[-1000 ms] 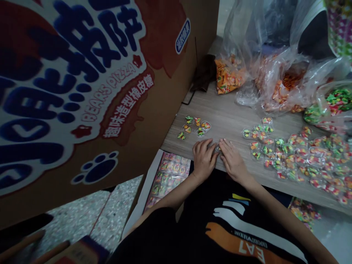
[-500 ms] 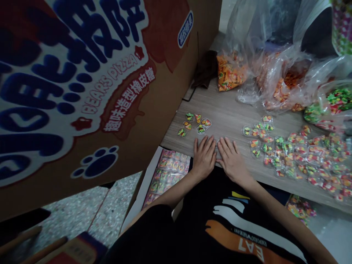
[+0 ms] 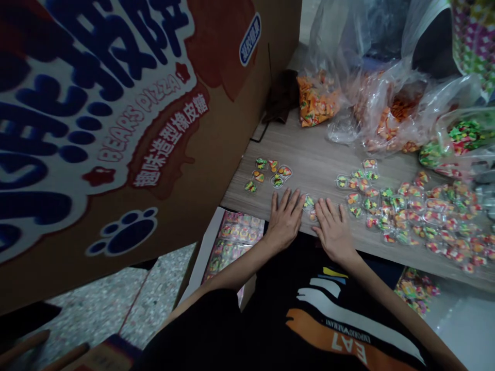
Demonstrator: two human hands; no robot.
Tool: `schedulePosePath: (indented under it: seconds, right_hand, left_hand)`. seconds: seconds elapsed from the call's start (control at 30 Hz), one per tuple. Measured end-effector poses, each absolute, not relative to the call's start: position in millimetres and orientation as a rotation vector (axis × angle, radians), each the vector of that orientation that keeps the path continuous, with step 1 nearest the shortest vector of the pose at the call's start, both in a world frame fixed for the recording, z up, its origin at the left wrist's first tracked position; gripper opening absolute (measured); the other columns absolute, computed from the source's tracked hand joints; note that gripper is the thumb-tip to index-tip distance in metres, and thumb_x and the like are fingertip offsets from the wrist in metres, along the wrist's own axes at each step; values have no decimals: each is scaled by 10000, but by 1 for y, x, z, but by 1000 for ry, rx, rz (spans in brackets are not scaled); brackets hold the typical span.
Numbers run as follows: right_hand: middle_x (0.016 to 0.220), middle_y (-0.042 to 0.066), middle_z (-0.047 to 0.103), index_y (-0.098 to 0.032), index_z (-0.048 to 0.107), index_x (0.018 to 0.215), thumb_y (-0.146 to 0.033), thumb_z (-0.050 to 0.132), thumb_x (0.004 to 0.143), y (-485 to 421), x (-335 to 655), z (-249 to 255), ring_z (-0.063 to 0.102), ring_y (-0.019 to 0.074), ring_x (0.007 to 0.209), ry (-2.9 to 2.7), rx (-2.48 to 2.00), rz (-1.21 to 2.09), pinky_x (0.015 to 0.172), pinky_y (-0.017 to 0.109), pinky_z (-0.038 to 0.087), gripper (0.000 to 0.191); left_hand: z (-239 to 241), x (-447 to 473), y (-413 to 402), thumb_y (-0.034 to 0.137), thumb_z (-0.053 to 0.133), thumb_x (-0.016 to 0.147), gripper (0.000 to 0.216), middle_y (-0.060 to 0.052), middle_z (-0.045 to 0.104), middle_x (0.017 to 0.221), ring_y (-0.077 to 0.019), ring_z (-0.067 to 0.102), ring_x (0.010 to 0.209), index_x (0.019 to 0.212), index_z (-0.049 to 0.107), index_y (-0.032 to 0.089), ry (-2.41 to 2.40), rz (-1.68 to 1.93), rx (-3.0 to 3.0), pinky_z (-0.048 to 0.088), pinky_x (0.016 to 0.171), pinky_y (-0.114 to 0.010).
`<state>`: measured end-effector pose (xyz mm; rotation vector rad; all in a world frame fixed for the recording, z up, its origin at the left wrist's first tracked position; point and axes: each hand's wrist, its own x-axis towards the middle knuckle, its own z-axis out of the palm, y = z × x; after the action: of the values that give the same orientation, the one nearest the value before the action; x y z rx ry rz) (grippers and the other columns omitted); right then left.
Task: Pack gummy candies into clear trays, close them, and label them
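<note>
My left hand (image 3: 285,219) lies flat, palm down, on the wood-grain table near its front edge, fingers stretched out. Beside it my right hand (image 3: 333,229) rests flat too, fingers extended. Between the two hands lies a small clear packet (image 3: 308,202) holding green, yellow and red pieces; its lower part is close to my right fingertips. Beyond my left hand sit several similar packets (image 3: 278,179). A wide spread of such packets (image 3: 417,206) covers the table to the right of my right hand. Whatever is beneath my palms is hidden.
A large printed cardboard box (image 3: 216,149) stands tall on the left. Clear bags of orange pieces (image 3: 317,103) and green and red pieces (image 3: 466,136) stand at the back. Below the table's left end is a tray of packaged sweets (image 3: 235,234). More packets (image 3: 415,288) lie below on the right.
My right hand has moved right, away from my left hand, and the packet between them shows more. The view has shifted slightly.
</note>
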<state>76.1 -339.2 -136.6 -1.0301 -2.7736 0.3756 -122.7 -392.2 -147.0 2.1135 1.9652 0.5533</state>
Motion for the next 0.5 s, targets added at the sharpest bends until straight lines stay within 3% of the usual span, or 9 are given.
schedulePosePath:
  seconds: [0.13,0.3,0.4,0.5]
  right_hand:
    - [1641,115,334,-204,137,1633,-321,401,1049,-339,76,-138,204,303,1554,-2761,-1044,383,1239,599,159,652]
    - [1529,130,503,-219,252,1609,-307,413,1040,-336,84,-138,373,291,1473,-2473,-1082,512,1172,537,339,597]
    - [1406,144,593,-222,342,1568,-325,397,1043,-335,79,-135,514,298,1316,-2350,-1162,537,1075,519,427,538]
    - [1352,171,607,-188,436,1499,-404,447,1022,-334,67,-130,535,338,1206,-2366,-1323,453,1005,548,433,523]
  left_hand:
    - [-145,-122,-390,200,420,995,535,-144,381,1615,-339,219,1543,1529,413,157,1950,599,2083,98,1234,-634]
    - [-138,-124,-387,219,430,999,475,-136,475,1547,-310,317,1495,1469,483,179,1934,741,1950,169,1229,-598]
    - [-130,-122,-381,268,430,1017,405,-145,573,1425,-285,467,1350,1385,554,152,1953,824,1841,326,1169,-511]
    - [-120,-114,-367,351,515,997,351,-140,639,1244,-277,550,1161,1260,619,143,2005,764,1739,448,1030,-440]
